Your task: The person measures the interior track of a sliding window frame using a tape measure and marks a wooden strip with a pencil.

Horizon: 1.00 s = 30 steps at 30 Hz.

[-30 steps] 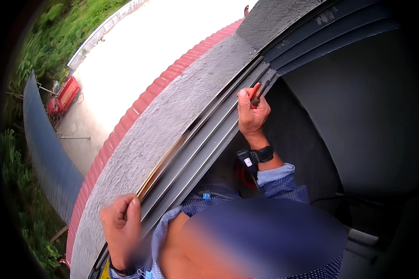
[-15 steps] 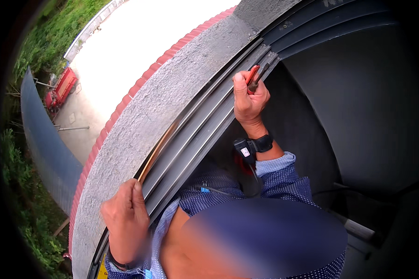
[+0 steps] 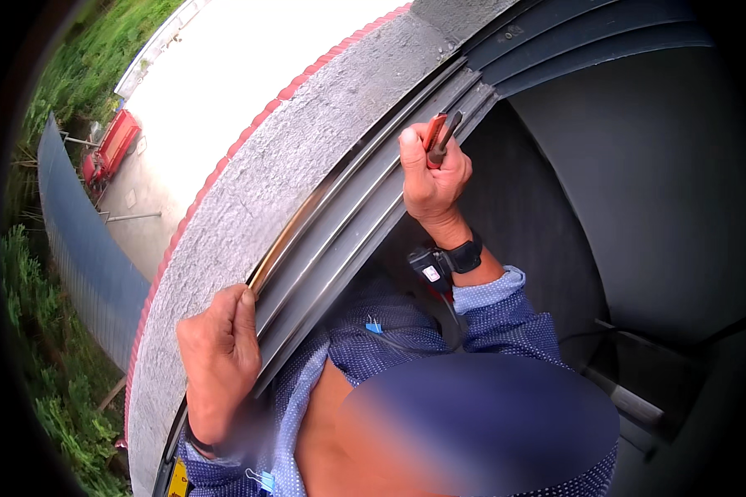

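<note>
- Along the window track's outer edge (image 3: 352, 211): left hand (image 3: 220, 352) pinches thin brown strip (image 3: 286, 236), seemingly guiding it.
- Right hand (image 3: 437, 182) grips red-and-black tool (image 3: 433, 137); next move calls for steady pinch.

Bright pale yard (image 3: 199, 124) and green foliage (image 3: 75, 87) beyond rough grey ledge (image 3: 249, 190).

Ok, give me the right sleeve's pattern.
Right sleeve: white dots on dark blue, clearest in the head view.

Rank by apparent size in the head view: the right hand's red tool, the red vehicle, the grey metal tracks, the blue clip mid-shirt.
1. Grey metal tracks
2. Red vehicle, though far off
3. Red tool, partly hidden
4. Blue clip
</note>
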Each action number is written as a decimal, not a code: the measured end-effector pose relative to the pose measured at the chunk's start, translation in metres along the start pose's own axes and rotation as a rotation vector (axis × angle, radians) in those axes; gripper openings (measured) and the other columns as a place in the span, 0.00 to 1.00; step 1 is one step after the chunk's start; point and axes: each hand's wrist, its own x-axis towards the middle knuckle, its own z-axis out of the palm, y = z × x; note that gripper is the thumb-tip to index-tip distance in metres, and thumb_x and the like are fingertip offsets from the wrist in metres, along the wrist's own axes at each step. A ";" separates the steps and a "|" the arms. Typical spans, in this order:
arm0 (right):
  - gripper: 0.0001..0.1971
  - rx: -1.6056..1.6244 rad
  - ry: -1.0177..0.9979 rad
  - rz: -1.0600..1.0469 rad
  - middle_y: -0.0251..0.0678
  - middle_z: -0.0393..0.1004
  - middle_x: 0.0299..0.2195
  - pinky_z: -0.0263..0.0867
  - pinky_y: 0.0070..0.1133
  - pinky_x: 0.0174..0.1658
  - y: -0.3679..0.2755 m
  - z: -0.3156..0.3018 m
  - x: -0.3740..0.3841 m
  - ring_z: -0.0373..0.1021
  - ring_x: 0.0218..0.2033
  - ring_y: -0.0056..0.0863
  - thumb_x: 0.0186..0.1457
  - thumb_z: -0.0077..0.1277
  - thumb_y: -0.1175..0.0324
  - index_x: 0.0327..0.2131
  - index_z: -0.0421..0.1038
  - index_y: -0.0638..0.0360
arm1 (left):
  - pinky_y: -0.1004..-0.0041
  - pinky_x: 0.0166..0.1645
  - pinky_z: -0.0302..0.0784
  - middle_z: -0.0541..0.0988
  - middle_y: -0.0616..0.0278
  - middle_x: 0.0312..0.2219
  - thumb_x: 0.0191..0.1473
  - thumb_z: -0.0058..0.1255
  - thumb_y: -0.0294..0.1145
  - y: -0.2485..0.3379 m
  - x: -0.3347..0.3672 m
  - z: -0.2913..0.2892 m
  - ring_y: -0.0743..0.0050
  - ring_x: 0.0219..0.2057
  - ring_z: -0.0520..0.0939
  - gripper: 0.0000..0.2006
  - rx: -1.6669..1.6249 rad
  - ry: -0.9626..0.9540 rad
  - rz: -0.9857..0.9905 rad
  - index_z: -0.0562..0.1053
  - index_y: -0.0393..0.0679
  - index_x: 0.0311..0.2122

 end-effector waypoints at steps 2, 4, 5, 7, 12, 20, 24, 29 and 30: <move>0.11 -0.009 -0.022 -0.004 0.34 0.68 0.19 0.66 0.23 0.26 0.000 0.001 -0.002 0.67 0.18 0.27 0.66 0.57 0.66 0.31 0.72 0.60 | 0.64 0.23 0.68 0.73 0.47 0.18 0.65 0.54 0.24 0.001 -0.005 0.000 0.50 0.17 0.78 0.04 -0.011 0.010 -0.032 0.77 0.36 0.37; 0.11 -0.012 -0.049 -0.012 0.34 0.68 0.18 0.66 0.24 0.25 0.000 0.001 -0.003 0.67 0.17 0.27 0.65 0.58 0.66 0.31 0.71 0.60 | 0.65 0.24 0.68 0.73 0.47 0.19 0.65 0.54 0.23 0.003 -0.010 -0.004 0.52 0.16 0.76 0.04 -0.019 0.033 -0.081 0.77 0.36 0.37; 0.11 -0.014 -0.067 -0.001 0.34 0.67 0.18 0.64 0.25 0.24 0.000 0.001 -0.004 0.65 0.17 0.27 0.65 0.58 0.67 0.30 0.71 0.60 | 0.66 0.23 0.67 0.73 0.48 0.19 0.65 0.54 0.24 0.003 -0.008 -0.001 0.55 0.16 0.75 0.04 -0.031 0.029 -0.092 0.77 0.36 0.37; 0.11 0.012 -0.076 -0.037 0.34 0.66 0.17 0.63 0.25 0.24 0.002 0.002 -0.004 0.65 0.17 0.27 0.65 0.59 0.67 0.30 0.71 0.60 | 0.67 0.23 0.66 0.73 0.49 0.18 0.65 0.53 0.24 0.002 -0.002 0.008 0.59 0.15 0.73 0.04 -0.058 0.031 -0.103 0.77 0.36 0.37; 0.10 0.019 -0.141 -0.026 0.35 0.67 0.18 0.63 0.24 0.24 0.003 -0.001 -0.003 0.65 0.17 0.28 0.65 0.59 0.68 0.31 0.72 0.60 | 0.70 0.24 0.66 0.74 0.51 0.19 0.66 0.54 0.25 0.009 -0.001 -0.002 0.66 0.16 0.72 0.06 -0.100 0.024 -0.117 0.77 0.34 0.37; 0.09 0.157 -0.051 0.171 0.28 0.68 0.20 0.63 0.20 0.26 0.017 -0.021 0.017 0.63 0.21 0.16 0.67 0.57 0.66 0.33 0.75 0.60 | 0.72 0.26 0.66 0.78 0.52 0.21 0.67 0.53 0.27 0.016 0.008 0.001 0.73 0.19 0.72 0.08 -0.143 0.092 -0.146 0.78 0.33 0.37; 0.10 0.057 -0.054 0.103 0.30 0.68 0.19 0.64 0.20 0.26 0.020 -0.013 0.027 0.64 0.20 0.19 0.67 0.58 0.66 0.34 0.74 0.61 | 0.72 0.26 0.64 0.74 0.55 0.19 0.67 0.53 0.27 0.027 0.016 0.001 0.77 0.18 0.69 0.08 -0.124 0.060 -0.176 0.78 0.33 0.36; 0.10 0.045 -0.068 0.070 0.29 0.66 0.17 0.61 0.21 0.23 0.024 -0.014 0.021 0.62 0.17 0.19 0.67 0.57 0.67 0.32 0.73 0.62 | 0.73 0.27 0.65 0.78 0.57 0.21 0.68 0.53 0.29 0.028 0.034 -0.005 0.78 0.20 0.71 0.11 -0.165 -0.123 -0.287 0.79 0.33 0.35; 0.10 0.044 -0.077 0.063 0.29 0.65 0.17 0.60 0.21 0.23 0.024 -0.014 0.021 0.62 0.17 0.19 0.67 0.57 0.67 0.32 0.73 0.62 | 0.72 0.27 0.64 0.78 0.57 0.21 0.68 0.53 0.29 0.029 0.036 -0.005 0.78 0.20 0.71 0.11 -0.150 -0.103 -0.269 0.79 0.33 0.35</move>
